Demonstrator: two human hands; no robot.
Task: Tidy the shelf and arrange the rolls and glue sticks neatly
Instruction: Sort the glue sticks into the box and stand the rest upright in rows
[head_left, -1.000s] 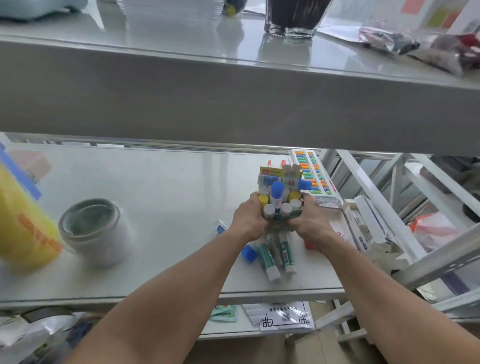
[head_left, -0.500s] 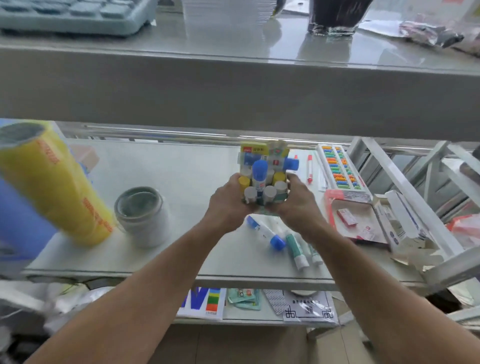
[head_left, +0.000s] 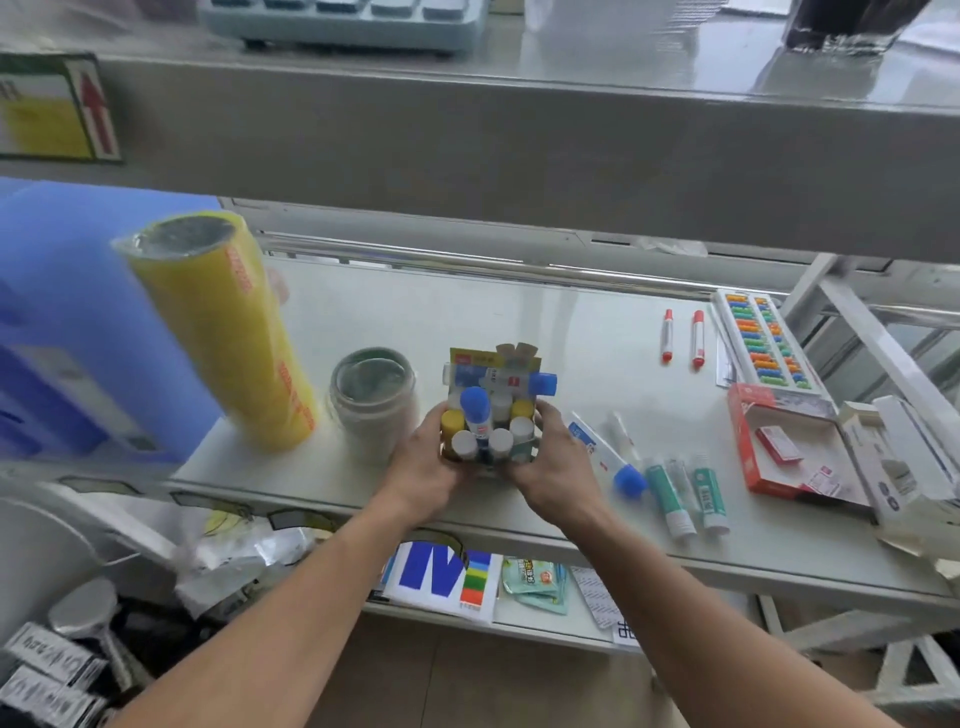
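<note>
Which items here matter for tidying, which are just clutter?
Job: box of glue sticks in both hands; loose glue sticks; yellow film roll; clear tape roll.
Lying about: red markers; colour-bead tray; red carton.

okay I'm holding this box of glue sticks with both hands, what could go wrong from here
One glue stick with a blue cap lies loose across the top of the box and may roll off. The clear roll stands close beside your left hand, so a nudge is possible. Loose tubes lie near your right hand.
</note>
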